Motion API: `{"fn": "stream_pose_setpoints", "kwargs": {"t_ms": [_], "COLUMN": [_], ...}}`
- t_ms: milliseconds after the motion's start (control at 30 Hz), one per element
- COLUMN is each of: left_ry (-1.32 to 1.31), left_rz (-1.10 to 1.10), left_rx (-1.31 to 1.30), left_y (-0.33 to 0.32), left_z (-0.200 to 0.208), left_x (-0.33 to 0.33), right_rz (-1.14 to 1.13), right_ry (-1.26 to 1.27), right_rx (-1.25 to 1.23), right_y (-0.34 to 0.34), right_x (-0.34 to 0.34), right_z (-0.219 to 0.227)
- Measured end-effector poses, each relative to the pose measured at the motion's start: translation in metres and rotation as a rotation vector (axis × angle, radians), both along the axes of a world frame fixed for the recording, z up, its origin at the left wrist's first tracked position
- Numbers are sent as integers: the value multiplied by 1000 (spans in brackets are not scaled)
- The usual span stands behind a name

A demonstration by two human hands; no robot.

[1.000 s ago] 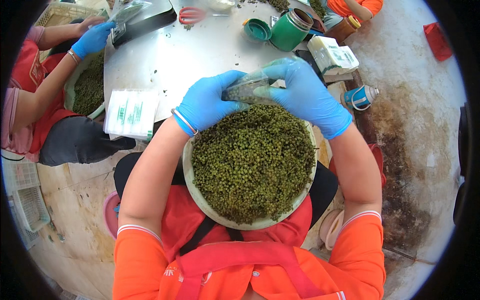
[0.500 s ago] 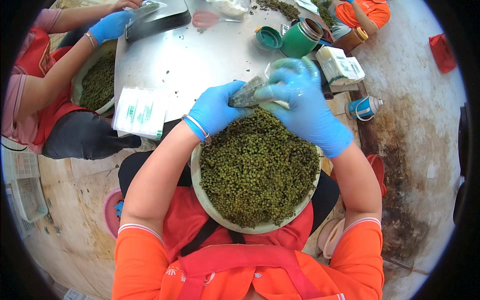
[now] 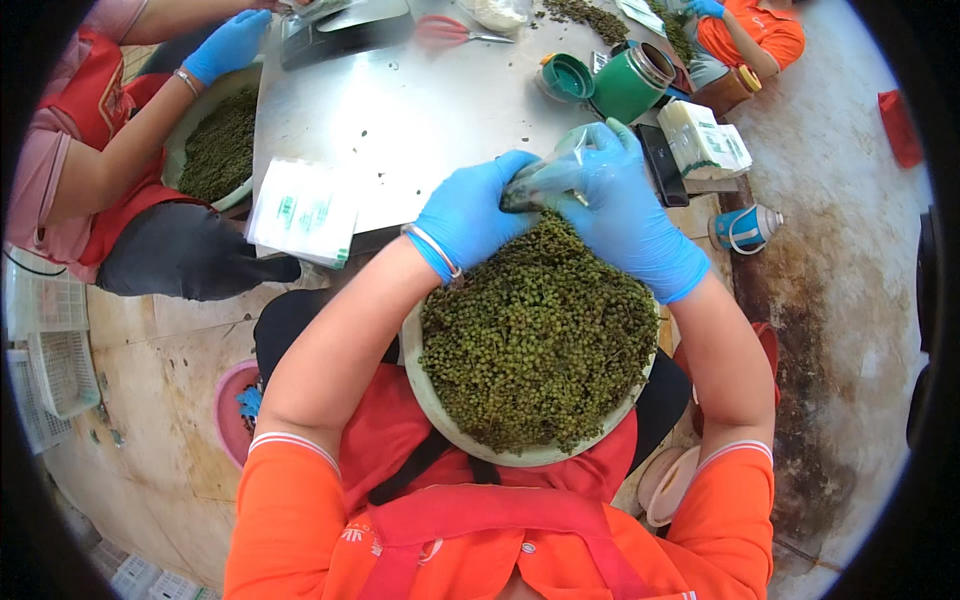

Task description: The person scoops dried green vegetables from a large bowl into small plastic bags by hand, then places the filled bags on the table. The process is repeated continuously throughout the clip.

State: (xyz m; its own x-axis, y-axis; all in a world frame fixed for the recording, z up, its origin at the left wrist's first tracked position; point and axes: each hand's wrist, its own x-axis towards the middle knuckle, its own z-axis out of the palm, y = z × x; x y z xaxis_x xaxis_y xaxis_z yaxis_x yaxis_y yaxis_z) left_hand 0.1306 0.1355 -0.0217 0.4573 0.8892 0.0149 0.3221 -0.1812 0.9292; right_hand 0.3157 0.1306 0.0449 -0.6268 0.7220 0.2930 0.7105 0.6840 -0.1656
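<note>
My left hand [image 3: 478, 215], in a blue glove, is closed round the filled lower end of a clear plastic bag [image 3: 540, 183]. Dark greenish contents show through the film; their kind is hard to make out. Gloved in blue too, my right hand [image 3: 630, 225] grips the bag's upper part, its fingers slightly blurred. Both hands are over the far rim of a pale round basin [image 3: 428, 405], which rests on my lap. Heaped inside it are small green peppercorns [image 3: 540, 340] on stems. My hands and the bag hide part of the far rim.
A metal table [image 3: 400, 110] lies ahead, bearing flat printed bags [image 3: 303, 213], a green flask [image 3: 630, 85], a phone [image 3: 660, 165], a white packet stack [image 3: 700, 140] and red-handled scissors [image 3: 450, 35]. Co-workers sit left and far right. A blue-white jug [image 3: 745, 228] stands on the floor.
The whole view has shifted, moving the scene rightward. My right hand has come lower round the bag's upper part, and the bag stays between both hands.
</note>
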Motion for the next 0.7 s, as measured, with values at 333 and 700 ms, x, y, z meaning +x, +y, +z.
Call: {"fn": "stream_pose_setpoints", "kwargs": {"t_ms": [333,700], "left_ry": [-439,327], "left_rz": [473,837], "left_rx": [211,188], "left_y": [46,106], "left_z": [-29,-89], "left_x": [-33,-132], "right_rz": [-40,-110], "right_ry": [173,-265], "right_rx": [374,-647], "right_y": [23,9], "right_x": [-14,33], "right_z": [20,-81]}}
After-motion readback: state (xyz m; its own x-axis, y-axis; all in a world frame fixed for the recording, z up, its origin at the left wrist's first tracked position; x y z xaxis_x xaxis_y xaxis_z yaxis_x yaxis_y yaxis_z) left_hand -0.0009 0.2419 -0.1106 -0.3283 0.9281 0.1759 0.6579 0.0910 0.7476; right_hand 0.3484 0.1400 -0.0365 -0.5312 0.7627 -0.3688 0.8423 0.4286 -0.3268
